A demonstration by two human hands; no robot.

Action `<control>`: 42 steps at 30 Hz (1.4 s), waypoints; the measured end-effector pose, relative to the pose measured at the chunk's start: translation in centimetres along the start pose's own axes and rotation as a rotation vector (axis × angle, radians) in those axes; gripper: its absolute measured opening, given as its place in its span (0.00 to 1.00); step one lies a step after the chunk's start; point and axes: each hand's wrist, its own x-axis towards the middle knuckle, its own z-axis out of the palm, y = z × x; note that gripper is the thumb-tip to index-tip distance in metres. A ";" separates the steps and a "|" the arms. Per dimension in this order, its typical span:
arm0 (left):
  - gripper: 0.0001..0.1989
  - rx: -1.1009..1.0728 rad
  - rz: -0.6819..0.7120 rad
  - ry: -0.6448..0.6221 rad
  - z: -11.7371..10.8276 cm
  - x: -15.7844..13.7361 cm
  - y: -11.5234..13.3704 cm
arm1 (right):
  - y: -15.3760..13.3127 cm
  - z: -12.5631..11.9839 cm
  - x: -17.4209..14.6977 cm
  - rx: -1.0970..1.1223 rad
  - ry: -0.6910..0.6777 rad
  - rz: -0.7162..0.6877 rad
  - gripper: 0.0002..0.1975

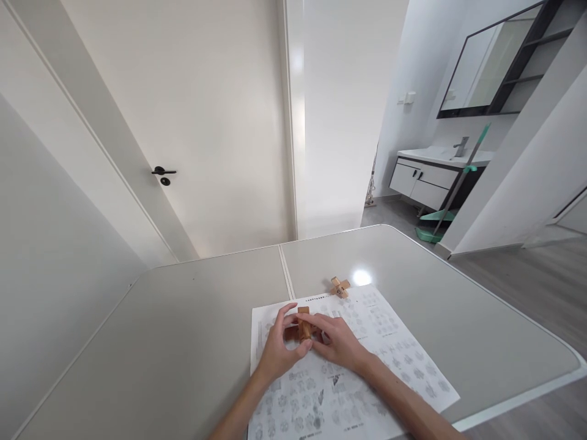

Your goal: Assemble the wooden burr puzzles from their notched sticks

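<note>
Between my two hands is a brown wooden interlocking puzzle (303, 324), made of small bars, one of them standing out toward the far side. My left hand (279, 349) curls round its left side, with thumb and fingers at the wood. From the right, my right hand (340, 343) closes its fingers and thumb on the same bars. How the bars fit together is partly hidden by my fingers. Beyond the hands, a lighter wooden cross-shaped puzzle (340, 287) rests at the top edge of a printed sheet (367, 373), which shows rows of grey diagrams.
The sheet lies on a grey folding table (197, 342) with a light rim and a seam across it. A white door (220, 122) stands behind the table. At the right are a washbasin cabinet (426, 177) and a green broom with dustpan (431, 234).
</note>
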 end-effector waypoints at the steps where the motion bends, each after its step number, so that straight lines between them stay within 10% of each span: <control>1: 0.37 0.008 0.002 -0.004 0.0 0.0 0.1 | 0.0 0.0 0.0 -0.002 0.001 -0.001 0.27; 18: 0.38 0.061 0.071 -0.043 0.4 -0.3 0.5 | 0.8 0.1 0.3 -0.134 0.079 -0.010 0.22; 27: 0.21 0.173 0.041 -0.030 0.8 0.2 1.1 | 1.2 0.2 0.2 -0.077 0.244 0.151 0.24; 32: 0.20 0.216 0.102 -0.020 0.7 0.4 1.0 | 0.9 0.3 0.3 -0.176 0.253 0.107 0.08; 42: 0.19 0.317 0.168 -0.061 0.7 0.4 1.4 | 0.7 0.4 0.2 -0.152 0.267 0.127 0.07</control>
